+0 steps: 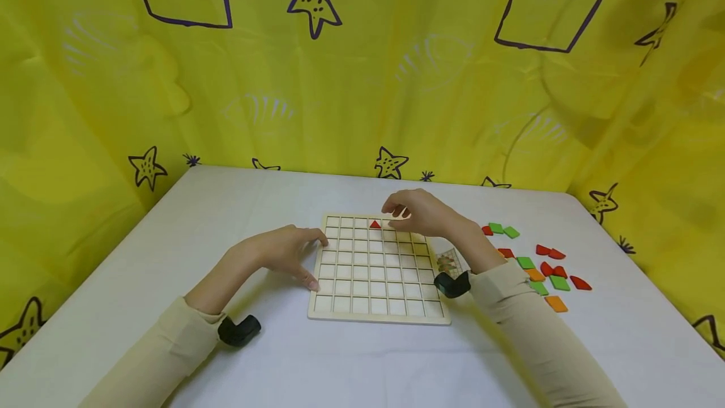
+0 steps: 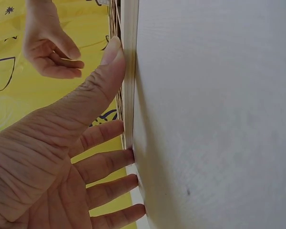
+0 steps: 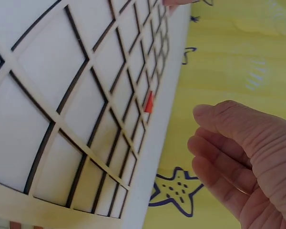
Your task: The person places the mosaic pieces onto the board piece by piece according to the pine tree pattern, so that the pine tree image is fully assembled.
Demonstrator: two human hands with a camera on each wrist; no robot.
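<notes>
A wooden grid board (image 1: pixel 379 318) lies flat on the table, with a red triangle piece (image 1: pixel 375 225) in a cell of its far row. My left hand (image 1: pixel 286 249) touches the board's left edge, its thumb near the front and its other fingers spread farther back. In the left wrist view the thumb (image 2: pixel 97 78) rests against the rim and the fingertips lie beside it. Over the far right part of the board hovers my right hand (image 1: pixel 423 211), fingers loosely bent. The right wrist view shows nothing between its fingers (image 3: pixel 224 167), apart from the grid.
Green pieces (image 1: pixel 525 262), red pieces (image 1: pixel 580 283) and orange pieces (image 1: pixel 556 304) lie scattered on the white table (image 1: pixel 226 370) right of the board. A small printed card (image 1: pixel 450 262) sits by the board's right edge, partly behind the right wrist. A yellow patterned curtain (image 1: pixel 351 80) hangs behind.
</notes>
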